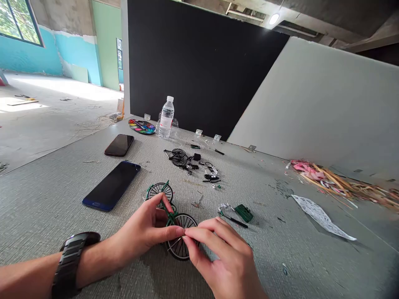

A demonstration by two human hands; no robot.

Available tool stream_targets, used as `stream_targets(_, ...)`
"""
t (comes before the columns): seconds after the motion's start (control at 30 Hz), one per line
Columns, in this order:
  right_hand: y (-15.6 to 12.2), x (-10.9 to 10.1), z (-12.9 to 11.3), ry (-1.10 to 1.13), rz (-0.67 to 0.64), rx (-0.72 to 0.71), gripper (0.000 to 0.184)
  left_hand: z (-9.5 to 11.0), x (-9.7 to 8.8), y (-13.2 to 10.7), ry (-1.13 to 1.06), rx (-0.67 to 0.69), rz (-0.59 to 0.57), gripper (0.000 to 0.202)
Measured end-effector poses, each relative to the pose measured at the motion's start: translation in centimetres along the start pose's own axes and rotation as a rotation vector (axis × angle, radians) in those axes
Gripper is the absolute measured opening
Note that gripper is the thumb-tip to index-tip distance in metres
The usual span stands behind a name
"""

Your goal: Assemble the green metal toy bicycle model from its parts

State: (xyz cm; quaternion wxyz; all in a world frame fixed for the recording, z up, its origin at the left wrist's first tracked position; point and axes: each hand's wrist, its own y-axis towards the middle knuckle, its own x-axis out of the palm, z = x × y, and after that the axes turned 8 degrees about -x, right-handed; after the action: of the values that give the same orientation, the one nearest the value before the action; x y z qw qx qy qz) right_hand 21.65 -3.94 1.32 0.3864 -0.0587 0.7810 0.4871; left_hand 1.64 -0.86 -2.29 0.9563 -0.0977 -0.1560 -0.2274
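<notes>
Your left hand (140,226) grips the green miniature bicycle (170,216) by its frame, while your right hand (218,255) pinches the spokes of its near wheel (182,249). Its far wheel (160,192) tilts up beyond, above the grey worktop (274,253), with black bicycle parts (187,161) farther on.

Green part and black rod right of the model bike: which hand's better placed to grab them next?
Right, probably. The right hand lies closer to the green part and black rod, with only its fingertips on the near wheel. The left hand is farther away, gripping the green bicycle frame.
</notes>
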Motion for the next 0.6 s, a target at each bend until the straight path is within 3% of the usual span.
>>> stream_targets(0.6,-0.01,-0.11,0.04,-0.099,-0.018,-0.086,0.017,0.05,0.04,-0.18,-0.011,-0.003,0.001,0.051)
